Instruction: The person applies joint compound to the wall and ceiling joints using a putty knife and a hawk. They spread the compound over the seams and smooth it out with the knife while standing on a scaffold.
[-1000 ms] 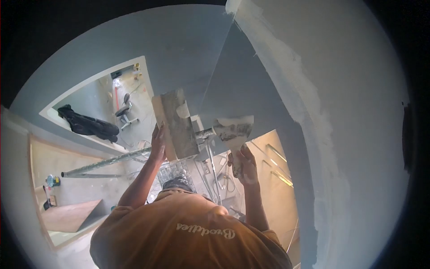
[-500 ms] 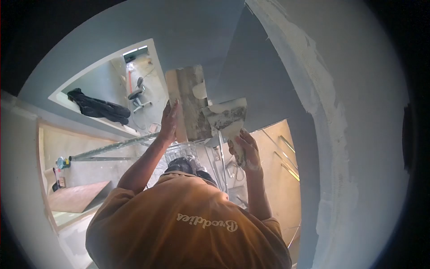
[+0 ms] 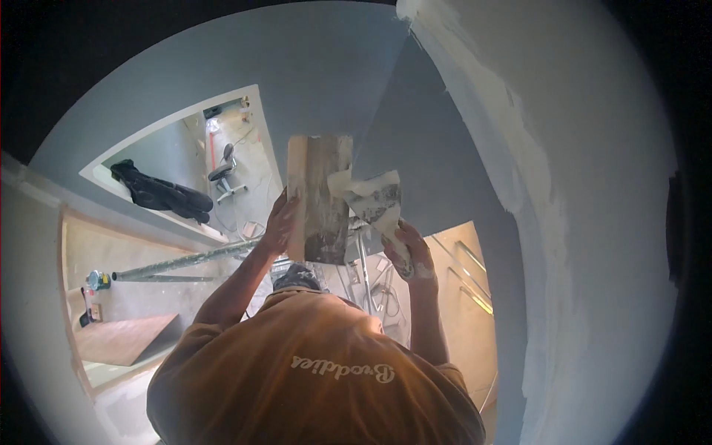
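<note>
My left hand [image 3: 280, 224] grips the left edge of a flat rectangular plastering hawk [image 3: 323, 222], which is smeared with pale joint compound. Closed around the handle of a wide taping knife [image 3: 378, 199] is my right hand [image 3: 412, 252]. The knife's blade carries patches of compound and meets or overlaps the hawk's right edge. A lump of white compound [image 3: 340, 182] sits where blade and hawk come together. Compound also coats the knife's handle and some of my right hand.
On the right, a wall-ceiling joint is coated with white compound [image 3: 512, 148]. Grey wall [image 3: 319, 59] rises ahead, with an opening where dark cloth [image 3: 159, 191] hangs over the sill. A speckled metal bar [image 3: 185, 259] crosses at lower left. Beyond the opening stands an office chair [image 3: 225, 178].
Both hands have come down a little, closer to my body. The lump of compound that was on the hawk's right edge now lies at the knife's blade corner.
</note>
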Action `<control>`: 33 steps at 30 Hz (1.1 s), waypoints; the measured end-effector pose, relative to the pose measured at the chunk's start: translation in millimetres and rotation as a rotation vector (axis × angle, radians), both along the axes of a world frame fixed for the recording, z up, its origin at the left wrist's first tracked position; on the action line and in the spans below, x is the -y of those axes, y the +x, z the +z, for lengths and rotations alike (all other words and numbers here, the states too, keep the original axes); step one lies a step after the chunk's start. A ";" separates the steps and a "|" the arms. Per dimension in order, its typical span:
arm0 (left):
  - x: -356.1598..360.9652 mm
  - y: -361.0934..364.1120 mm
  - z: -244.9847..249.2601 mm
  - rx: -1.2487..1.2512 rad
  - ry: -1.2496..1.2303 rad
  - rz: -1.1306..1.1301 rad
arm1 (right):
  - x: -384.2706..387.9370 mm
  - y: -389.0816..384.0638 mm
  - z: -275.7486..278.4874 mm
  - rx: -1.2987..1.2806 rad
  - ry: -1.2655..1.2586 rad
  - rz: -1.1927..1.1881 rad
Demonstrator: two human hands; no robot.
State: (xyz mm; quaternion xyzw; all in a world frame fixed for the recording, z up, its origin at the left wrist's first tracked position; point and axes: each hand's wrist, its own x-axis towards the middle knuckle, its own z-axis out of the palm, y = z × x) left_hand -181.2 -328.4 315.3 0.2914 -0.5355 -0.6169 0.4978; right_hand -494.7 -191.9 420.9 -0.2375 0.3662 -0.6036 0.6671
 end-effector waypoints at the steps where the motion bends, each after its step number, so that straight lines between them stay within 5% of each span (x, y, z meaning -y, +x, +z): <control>1: 12.8 12.2 -24.8 0.308 -0.430 -0.010 | 5.3 -1.3 6.2 0.259 0.040 0.088; 2: 20.3 20.7 -26.8 0.301 -0.432 -0.004 | 12.3 0.2 8.7 0.250 0.038 0.091; 4: 28.4 30.9 -33.3 -0.234 0.142 -0.248 | 20.3 4.7 10.9 0.347 -0.027 0.138; 9: 40.3 49.7 -9.2 0.066 -0.080 -0.226 | 67.4 24.4 25.9 0.277 -0.151 -0.012; 10: 46.8 48.0 -17.0 -0.211 0.135 -0.229 | 84.0 28.6 41.3 0.182 -0.187 -0.154; 11: 30.2 37.2 78.6 -0.285 0.466 -0.261 | 98.2 30.9 54.7 0.065 -0.211 -0.269; 12: 41.2 46.2 21.3 -0.414 0.334 -0.177 | 114.9 31.5 71.1 0.046 -0.242 -0.281; 13: 31.7 44.7 76.3 -0.516 0.457 -0.253 | 131.7 32.4 87.7 -0.356 -0.309 -0.370; 17: 40.1 80.3 27.3 -0.503 0.481 -0.193 | 213.4 35.6 152.2 -1.786 -0.877 -0.946; 21: 33.9 92.6 42.1 -0.494 0.356 -0.176 | 260.3 38.4 194.8 -1.814 -0.868 -0.924; 24: 33.4 104.1 21.1 -0.489 0.512 -0.092 | 285.2 16.4 219.7 -2.076 -0.831 -0.873; 26: 36.0 112.8 30.5 -0.445 0.436 -0.079 | 297.0 9.0 239.2 -2.536 -0.653 -0.776; 28: 32.7 108.1 37.2 -0.368 0.281 -0.044 | 314.3 -0.5 252.7 -2.689 -0.577 -0.706; 31: 41.6 103.8 18.6 -0.450 0.484 -0.116 | 339.7 -20.3 256.8 -2.950 -0.407 -0.541; 33: 43.2 93.2 36.6 -0.421 0.395 -0.101 | 361.6 -34.3 245.6 -3.069 -0.323 -0.438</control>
